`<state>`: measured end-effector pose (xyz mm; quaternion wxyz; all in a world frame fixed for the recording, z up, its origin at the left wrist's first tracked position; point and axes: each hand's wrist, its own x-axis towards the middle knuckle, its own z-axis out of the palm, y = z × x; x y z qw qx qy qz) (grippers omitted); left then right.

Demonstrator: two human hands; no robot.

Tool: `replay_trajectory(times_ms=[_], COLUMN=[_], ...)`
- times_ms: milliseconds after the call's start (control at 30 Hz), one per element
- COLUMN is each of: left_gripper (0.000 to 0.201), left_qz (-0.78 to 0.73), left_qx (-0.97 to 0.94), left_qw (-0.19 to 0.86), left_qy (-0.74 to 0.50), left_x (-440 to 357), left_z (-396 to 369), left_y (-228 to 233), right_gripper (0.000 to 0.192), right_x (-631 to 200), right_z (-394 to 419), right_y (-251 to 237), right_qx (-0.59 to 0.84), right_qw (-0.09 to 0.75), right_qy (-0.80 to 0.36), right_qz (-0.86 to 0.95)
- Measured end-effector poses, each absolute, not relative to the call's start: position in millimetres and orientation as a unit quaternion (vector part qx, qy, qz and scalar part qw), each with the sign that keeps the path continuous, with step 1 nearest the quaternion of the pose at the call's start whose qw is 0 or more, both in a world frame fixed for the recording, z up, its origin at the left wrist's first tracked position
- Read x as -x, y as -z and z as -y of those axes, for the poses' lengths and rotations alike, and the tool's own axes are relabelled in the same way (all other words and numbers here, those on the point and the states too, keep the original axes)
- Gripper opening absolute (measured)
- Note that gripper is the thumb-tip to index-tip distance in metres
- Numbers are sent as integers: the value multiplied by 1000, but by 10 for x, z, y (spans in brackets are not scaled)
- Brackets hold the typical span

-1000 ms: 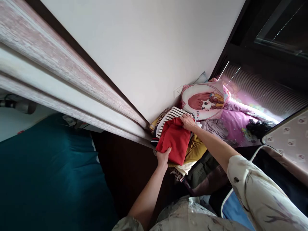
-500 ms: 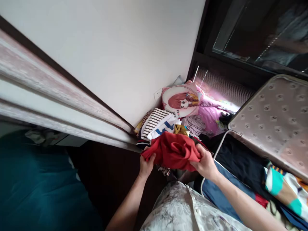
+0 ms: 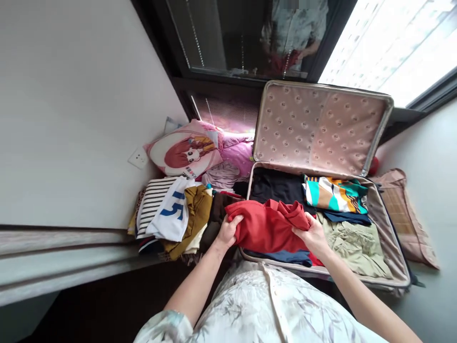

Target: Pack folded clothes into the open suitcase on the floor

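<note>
A bunched red garment [image 3: 267,226] is stretched between my two hands, over the left part of an open suitcase [image 3: 402,267]. My left hand [image 3: 230,231] pinches its left edge, and my right hand [image 3: 310,233] grips the right edge. What kind of garment it is, I cannot tell. Inside the suitcase lie black clothing [image 3: 278,186], a folded colourful patterned garment [image 3: 335,194], khaki clothing [image 3: 357,243] and dark blue cloth [image 3: 285,257]. The red garment hides part of the suitcase's contents.
Left of the suitcase is a clothes pile with a striped garment [image 3: 155,200], a white one with blue print [image 3: 173,214] and a mustard one [image 3: 198,209]. Behind it leans a cartoon pillow [image 3: 185,155]. The suitcase lid [image 3: 321,126] stands upright against the window side.
The view has swung right, bringing the whole suitcase into sight. Both hands have carried the red garment from beside the clothes pile to over the suitcase.
</note>
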<state>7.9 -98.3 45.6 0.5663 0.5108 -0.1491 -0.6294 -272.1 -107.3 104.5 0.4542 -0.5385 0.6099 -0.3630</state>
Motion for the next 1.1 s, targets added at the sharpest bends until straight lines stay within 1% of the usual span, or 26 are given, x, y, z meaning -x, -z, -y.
replay_trajectory(times_ms=[167, 300, 367, 433, 500, 567, 600, 667, 700, 733, 800, 900, 1000, 1100], left_gripper=[50, 46, 44, 46, 58, 74, 78, 80, 79, 79, 81, 79, 75, 74], left_qz=[179, 235, 290, 370, 470, 579, 629, 703, 726, 742, 751, 730, 720, 719], left_qx=[-509, -521, -549, -628, -715, -743, -733, -694, -675, -660, -649, -662, -667, -668], left_qw=[565, 561, 526, 443, 323, 216, 175, 119, 94, 71, 37, 3, -16, -22], left_qy=[624, 599, 582, 523, 404, 257, 193, 104, 88, 88, 115, 169, 191, 191], left_x=[300, 377, 426, 509, 631, 787, 873, 1044, 1118, 1177, 1237, 1185, 1076, 1032], left_z=[1472, 2047, 2352, 2589, 2702, 2685, 2643, 2542, 2501, 2473, 2459, 2483, 2488, 2481], left_y=[-654, -772, -764, -707, -612, -497, -436, -308, -239, -163, 10, 298, 529, 631], right_gripper=[28, 40, 44, 49, 58, 66, 68, 66, 64, 62, 57, 51, 50, 56], right_x=[3153, 3385, 3525, 3677, 3813, 3901, 3919, 3908, 3884, 3856, 3809, 3821, 3903, 3926], right_z=[1263, 1809, 2122, 2367, 2486, 2466, 2415, 2281, 2218, 2171, 2146, 2275, 2502, 2744], right_y=[-904, -728, -563, -372, -192, -57, -11, 47, 65, 79, 108, 148, 138, 83], right_qx=[534, 518, 509, 501, 503, 533, 562, 633, 672, 708, 750, 713, 685, 732], right_qw=[433, 420, 412, 395, 332, 227, 175, 100, 82, 76, 90, 133, 145, 139], right_qy=[400, 461, 455, 399, 322, 265, 248, 218, 200, 180, 147, 145, 161, 129], right_qz=[-607, -585, -604, -659, -730, -771, -769, -736, -708, -678, -638, -674, -695, -654])
